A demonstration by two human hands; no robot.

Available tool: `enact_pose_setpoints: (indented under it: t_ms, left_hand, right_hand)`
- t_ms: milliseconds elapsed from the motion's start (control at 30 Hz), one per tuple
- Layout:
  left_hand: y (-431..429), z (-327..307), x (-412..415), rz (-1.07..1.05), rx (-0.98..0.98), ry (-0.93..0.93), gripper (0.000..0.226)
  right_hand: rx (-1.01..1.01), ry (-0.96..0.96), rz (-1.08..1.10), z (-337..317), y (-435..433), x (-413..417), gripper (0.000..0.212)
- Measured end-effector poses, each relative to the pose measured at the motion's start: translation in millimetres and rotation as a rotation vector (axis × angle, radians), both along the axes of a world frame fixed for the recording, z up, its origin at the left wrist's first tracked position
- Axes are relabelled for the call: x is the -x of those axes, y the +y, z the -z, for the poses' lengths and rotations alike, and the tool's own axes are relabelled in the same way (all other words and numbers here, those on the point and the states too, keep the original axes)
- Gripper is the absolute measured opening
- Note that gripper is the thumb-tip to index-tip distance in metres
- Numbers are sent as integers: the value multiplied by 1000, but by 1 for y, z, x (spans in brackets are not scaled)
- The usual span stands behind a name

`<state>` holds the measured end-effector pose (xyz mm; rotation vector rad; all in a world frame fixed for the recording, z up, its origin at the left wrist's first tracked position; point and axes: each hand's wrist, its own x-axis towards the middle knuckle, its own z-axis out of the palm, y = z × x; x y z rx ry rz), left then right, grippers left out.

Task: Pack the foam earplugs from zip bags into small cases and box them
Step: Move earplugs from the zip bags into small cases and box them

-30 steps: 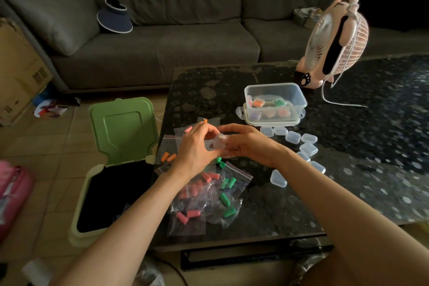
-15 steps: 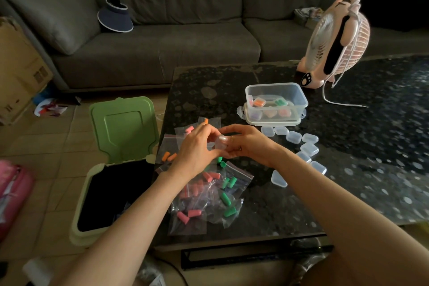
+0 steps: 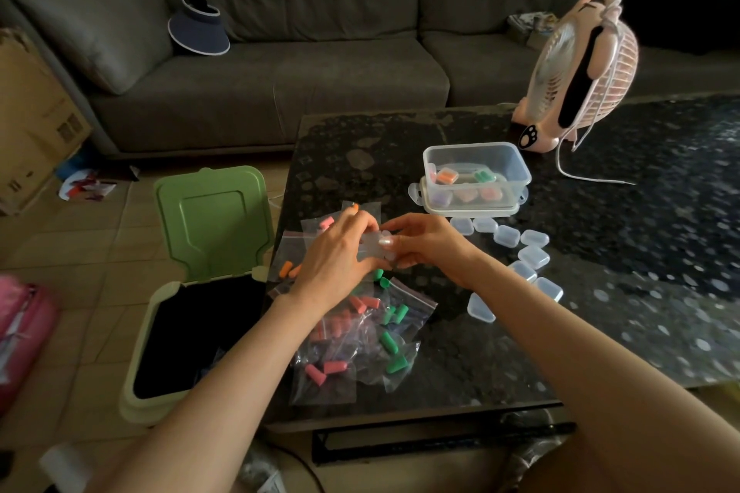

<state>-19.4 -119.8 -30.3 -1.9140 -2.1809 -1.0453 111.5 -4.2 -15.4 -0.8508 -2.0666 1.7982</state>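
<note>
Pinching a small clear case (image 3: 374, 248) between both hands, I grip it with my left hand (image 3: 336, 260) and right hand (image 3: 428, 248) above the dark desk (image 3: 600, 292). Zip bags of earplugs (image 3: 360, 336) lie just below; empty cases (image 3: 520, 252) sit beside the clear box (image 3: 476, 176).
</note>
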Motion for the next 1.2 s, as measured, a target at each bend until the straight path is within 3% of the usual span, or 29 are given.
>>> enact_pose_setpoints:
  t_ms: [100, 233, 367, 500, 700, 800, 933, 1033, 1200]
  left_hand:
    - [1, 1, 3, -6, 15, -107, 39]
    - [2, -6, 2, 43, 86, -458, 40]
    - [3, -10, 3, -101, 62, -736, 33]
    - [3, -11, 4, -154, 171, -1068, 29]
    - [1, -16, 2, -124, 238, -1300, 40]
    - [0, -17, 3, -121, 228, -1263, 43]
    - [-3, -18, 9, -182, 155, -1143, 39]
    - [-5, -14, 21, -232, 154, -931, 25]
    - [-9, -12, 29, -201, 163, -591, 33]
  right_hand:
    - [-31, 22, 26, -1, -1, 1, 22]
    - [-133, 36, 56, -2, -1, 1, 22]
    - [-279, 40, 85, -1, -1, 3, 25]
    - [-475, 20, 101, -1, -5, 4, 25]
    - [-740, -5, 103, 4, -8, 9, 23]
    - [-784, 12, 62, 7, -7, 10, 22]
    - [-577, -21, 68, 7, -7, 10, 48]
    - [-541, -188, -11, 7, -6, 5, 40]
    - [-694, -414, -252, 18, -17, 8, 31]
